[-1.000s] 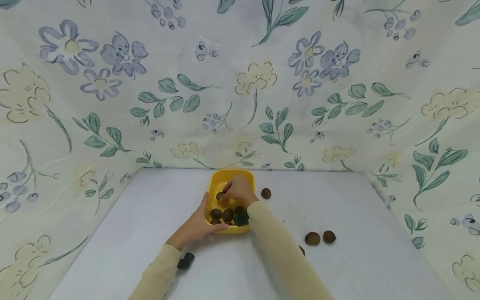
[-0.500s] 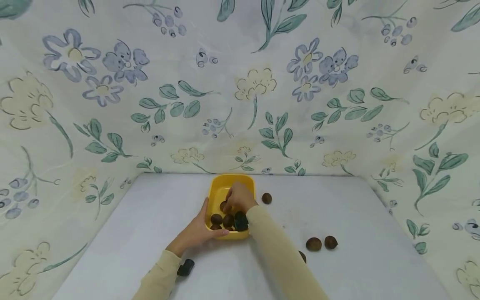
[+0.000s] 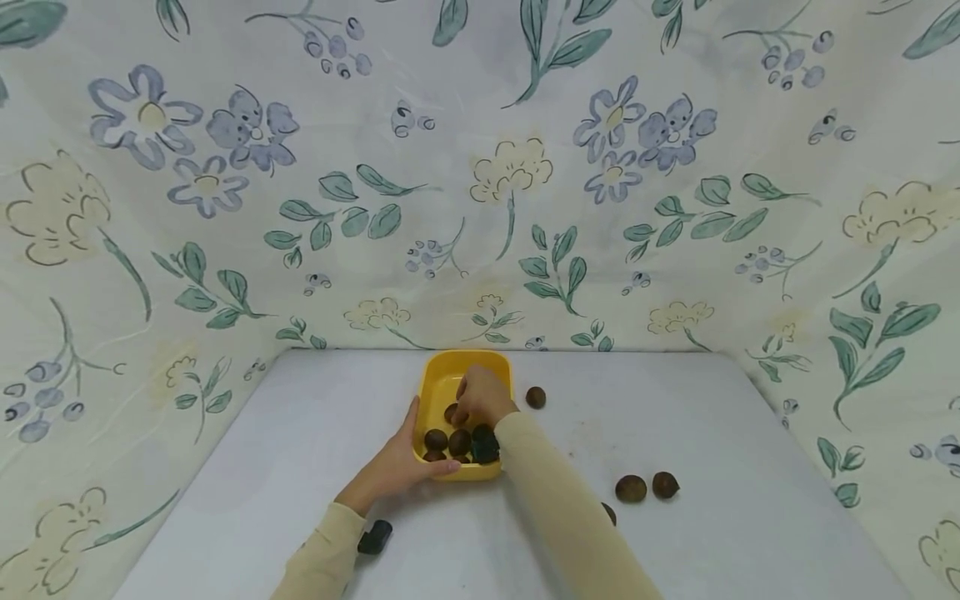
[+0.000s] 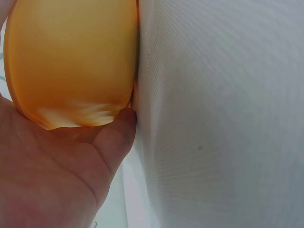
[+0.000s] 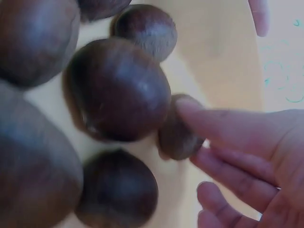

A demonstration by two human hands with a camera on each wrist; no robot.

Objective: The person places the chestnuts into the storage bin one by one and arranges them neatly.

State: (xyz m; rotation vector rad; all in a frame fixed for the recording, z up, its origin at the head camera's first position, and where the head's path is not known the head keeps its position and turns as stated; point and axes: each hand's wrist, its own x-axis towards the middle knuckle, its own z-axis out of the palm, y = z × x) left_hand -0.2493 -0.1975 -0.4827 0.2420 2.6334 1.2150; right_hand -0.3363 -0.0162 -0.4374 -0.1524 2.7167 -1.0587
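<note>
A yellow container point(image 3: 432, 392) stands at the back middle of the white table, its near end holding several chestnuts point(image 3: 459, 442). My left hand point(image 3: 393, 465) holds it by the near left corner, fingers along the side wall and thumb across the front. In the left wrist view the container's outer wall point(image 4: 71, 57) lies against that palm. My right hand point(image 3: 483, 396) reaches inside and pinches a chestnut point(image 5: 179, 130) between thumb and fingertips, low over the container floor. Beside it, larger in the right wrist view, are other chestnuts point(image 5: 121, 90).
One loose chestnut point(image 3: 536, 397) lies just right of the container. Two more chestnuts point(image 3: 631, 488) are farther right on the table point(image 3: 720, 417), and another is partly behind the right sleeve point(image 3: 573, 508). A floral cloth point(image 3: 480, 208) rises behind and at both sides.
The right hand has brought the pinched chestnut slightly nearer to the other chestnuts in the container. My left hand keeps its hold. The head view has shifted a little.
</note>
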